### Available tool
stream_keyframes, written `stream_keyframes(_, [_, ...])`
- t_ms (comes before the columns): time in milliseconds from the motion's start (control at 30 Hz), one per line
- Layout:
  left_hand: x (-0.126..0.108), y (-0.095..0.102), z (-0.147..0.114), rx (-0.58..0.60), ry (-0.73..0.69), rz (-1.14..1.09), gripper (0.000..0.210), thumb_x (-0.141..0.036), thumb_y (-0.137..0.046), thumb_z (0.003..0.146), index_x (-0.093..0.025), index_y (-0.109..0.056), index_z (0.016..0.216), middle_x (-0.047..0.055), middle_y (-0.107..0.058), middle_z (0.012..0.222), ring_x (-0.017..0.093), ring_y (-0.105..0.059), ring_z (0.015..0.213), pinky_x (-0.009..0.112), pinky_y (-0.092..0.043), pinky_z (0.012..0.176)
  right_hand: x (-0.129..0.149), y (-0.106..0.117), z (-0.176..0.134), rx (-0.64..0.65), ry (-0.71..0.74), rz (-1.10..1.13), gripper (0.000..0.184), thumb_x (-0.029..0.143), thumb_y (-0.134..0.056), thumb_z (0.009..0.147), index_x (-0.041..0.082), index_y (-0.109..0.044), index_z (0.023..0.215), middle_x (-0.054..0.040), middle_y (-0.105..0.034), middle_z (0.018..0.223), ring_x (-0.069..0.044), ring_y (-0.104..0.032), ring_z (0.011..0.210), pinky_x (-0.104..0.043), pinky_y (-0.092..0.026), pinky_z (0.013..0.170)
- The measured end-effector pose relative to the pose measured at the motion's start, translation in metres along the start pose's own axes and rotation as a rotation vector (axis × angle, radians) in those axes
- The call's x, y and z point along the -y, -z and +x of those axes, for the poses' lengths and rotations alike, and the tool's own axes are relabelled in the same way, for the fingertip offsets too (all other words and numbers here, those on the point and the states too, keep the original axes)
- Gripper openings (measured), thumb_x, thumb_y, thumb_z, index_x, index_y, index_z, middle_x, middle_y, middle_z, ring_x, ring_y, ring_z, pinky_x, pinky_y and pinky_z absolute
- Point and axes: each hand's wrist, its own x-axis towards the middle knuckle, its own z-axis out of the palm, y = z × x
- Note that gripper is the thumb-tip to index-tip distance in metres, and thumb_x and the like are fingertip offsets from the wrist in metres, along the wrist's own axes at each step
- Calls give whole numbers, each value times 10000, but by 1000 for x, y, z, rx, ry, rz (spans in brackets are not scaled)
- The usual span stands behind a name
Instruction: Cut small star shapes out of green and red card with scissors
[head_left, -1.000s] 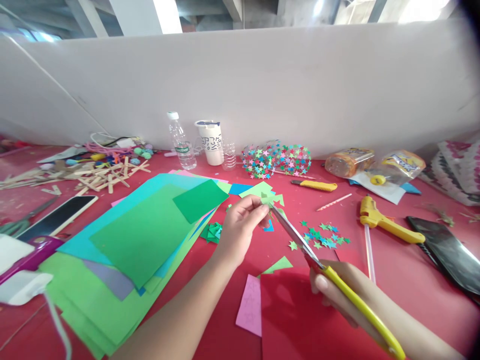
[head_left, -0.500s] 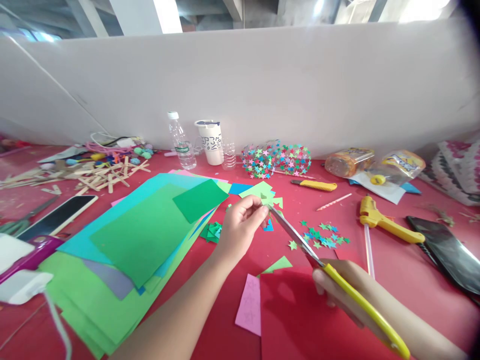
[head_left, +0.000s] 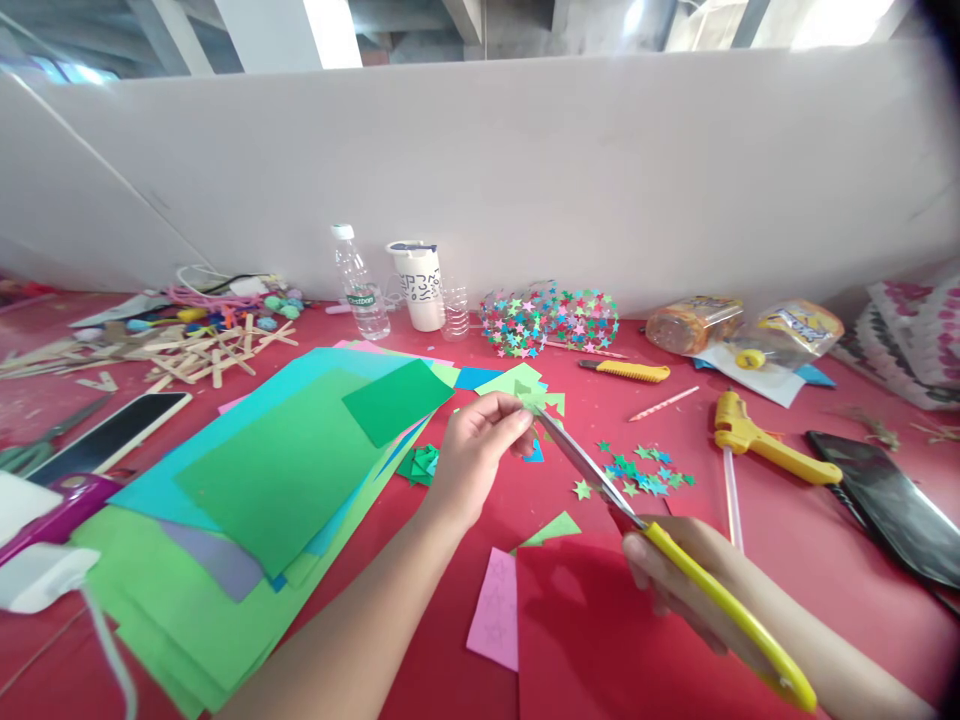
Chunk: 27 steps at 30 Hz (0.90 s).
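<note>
My right hand [head_left: 679, 575] is closed around yellow-handled scissors [head_left: 731, 605], whose blades slant up and left towards my other hand. At the blade tips, the thumb and fingers of my left hand [head_left: 474, 455] pinch a small piece of light green paper [head_left: 534, 396], which blends with the green scraps behind it. Cut paper stars [head_left: 646, 472] in green and blue lie to the right of the blades. A pink paper strip [head_left: 495, 612] with drawn stars rests beside a red sheet [head_left: 577, 640] below my hands. Small green pieces [head_left: 420, 464] are left of my wrist.
Stacked coloured sheets [head_left: 277, 470] cover the left side. A bottle [head_left: 365, 300], a cup [head_left: 421, 290] and star-covered cylinders [head_left: 551, 318] stand along the wall. On the right lie a yellow cutter [head_left: 634, 371], a glue gun [head_left: 772, 450] and a black phone-like object [head_left: 885, 500].
The view has shifted very slightly, moving everything a little left in the picture. Both hands keep nearly the same pose, with the scissor tips still at the green paper.
</note>
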Motion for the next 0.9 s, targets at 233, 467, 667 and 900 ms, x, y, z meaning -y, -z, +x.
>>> stream_keyframes(233, [-3,3,1,26,-29,27,123,-231,-662,792,-180,-658,680,-11,-621,596,111,-563,561,229,-443,580,-3,1,1,10,6,-51,568,769,-448,856,232,-442,669,40,-550,543,-50,-341,311,-212,-201,332])
stream_keyframes(467, [-2,3,2,29,-26,10,116,-241,-674,775,-184,-653,676,-19,-606,578,110,-552,549,230,-432,564,-5,-1,2,-9,18,-48,547,749,-461,854,242,-429,650,42,-547,513,-56,-340,302,-219,-189,320])
stream_keyframes(667, [-3,3,2,29,-19,-2,116,-231,-675,767,-181,-649,667,-19,-612,582,106,-546,545,227,-420,555,-4,-2,1,-42,1,-26,521,717,-504,844,247,-419,636,53,-501,493,-60,-337,328,-216,-176,323])
stream_keyframes(900, [-2,4,1,33,-15,-1,116,-217,-661,777,-183,-641,668,-19,-613,586,108,-550,560,227,-415,561,-3,-1,1,-9,-5,-21,528,716,-479,864,233,-423,659,76,-439,517,-32,-251,328,-199,-171,331])
